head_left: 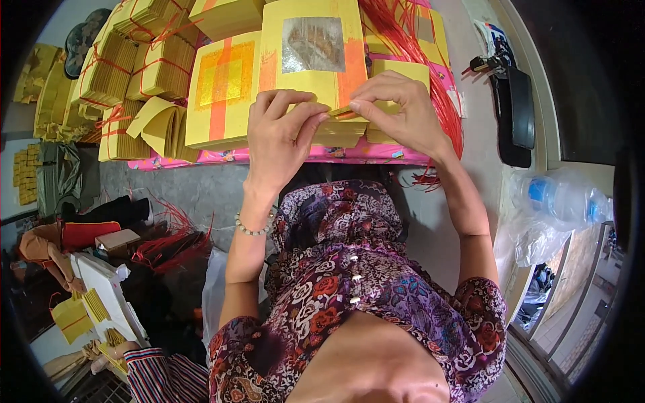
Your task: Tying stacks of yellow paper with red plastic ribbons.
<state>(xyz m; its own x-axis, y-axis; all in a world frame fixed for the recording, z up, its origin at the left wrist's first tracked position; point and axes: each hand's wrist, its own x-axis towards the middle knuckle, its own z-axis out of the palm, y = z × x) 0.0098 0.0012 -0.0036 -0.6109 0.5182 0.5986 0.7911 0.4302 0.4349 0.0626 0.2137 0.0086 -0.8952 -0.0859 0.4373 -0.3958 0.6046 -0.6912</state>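
Note:
A stack of yellow joss paper (342,138) stands in front of me at the table's near edge. Its top sheet (272,40) carries a silver foil square between orange bands. My left hand (275,138) pinches the near edge of a yellow sheet between thumb and fingers. On the same edge, slightly to the right, my right hand (403,114) also grips with thumb and forefinger. Between the two hands the edge looks folded or rolled into a narrow strip. The fingers hide part of it.
Left of that stack lies another paper stack (225,87) with a gold square. Tied yellow bundles (161,70) fill the table's left side. Red strings (430,74) hang over its right edge. A striped sleeve (164,376) of another person shows at lower left, near yellow papers (72,319).

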